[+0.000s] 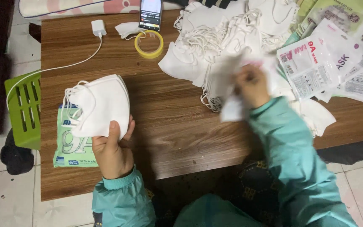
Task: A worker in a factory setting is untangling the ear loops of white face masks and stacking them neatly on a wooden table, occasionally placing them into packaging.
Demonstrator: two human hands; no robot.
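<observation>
Fingers of the left hand (113, 149) were clamped on a stack of white masks (101, 105) above the worktop (169, 109), right hand (253, 86) blurred, gripping one mask (227, 80) beside the mask pile (215, 33).

a low wooden table (169, 126) stands on a pale tiled floor (5, 197); a green slatted stool (24, 109) sits at the table's left edge.

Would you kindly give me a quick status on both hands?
Left hand gripping stack of white face masks. Right hand, blurred, pulling one mask from loose mask pile. Nothing between the hands.
</observation>
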